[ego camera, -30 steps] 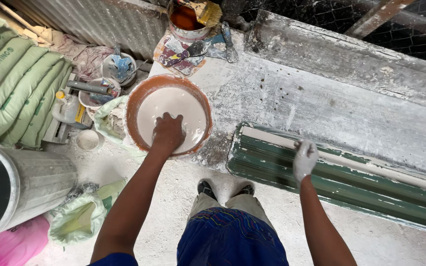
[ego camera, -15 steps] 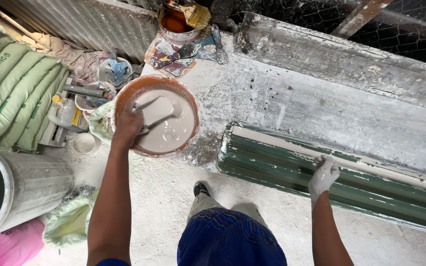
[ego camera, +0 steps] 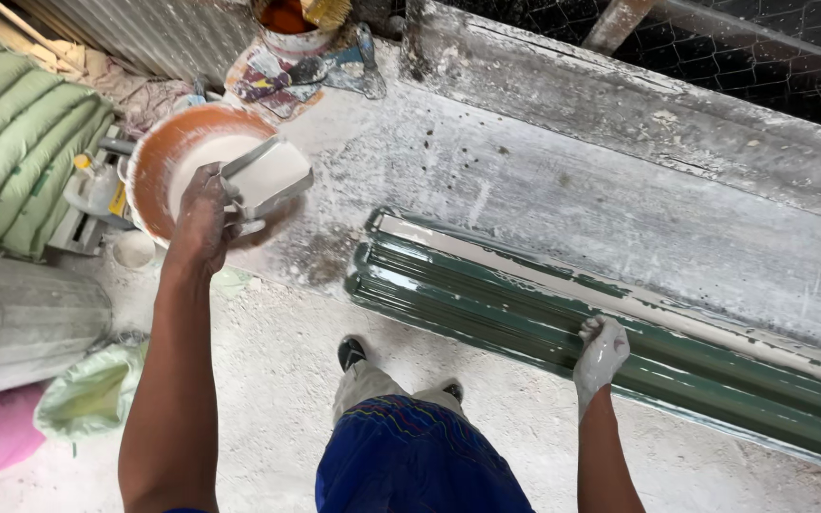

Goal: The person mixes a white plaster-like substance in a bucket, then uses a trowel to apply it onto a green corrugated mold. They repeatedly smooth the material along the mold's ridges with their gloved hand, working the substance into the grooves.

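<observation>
My left hand (ego camera: 203,211) grips a flat scraper (ego camera: 266,177) loaded with white paste, held over the right rim of an orange basin (ego camera: 159,157) that holds more white paste. My right hand (ego camera: 601,350), coated white, rests on the near edge of a long green ridged mould (ego camera: 525,309) lying on the floor. A strip of white paste runs along the mould's far groove. My feet stand just in front of the mould's left end.
Green sacks (ego camera: 11,142) are stacked at the left, beside a grey metal drum (ego camera: 26,318) and a green bag (ego camera: 87,394). A paint can (ego camera: 292,28) sits at the top near a concrete ledge (ego camera: 639,123). Small containers lie by the basin.
My left hand has lifted the loaded scraper out of the basin toward the right. My right hand has slid along the mould's near edge. The view has shifted right.
</observation>
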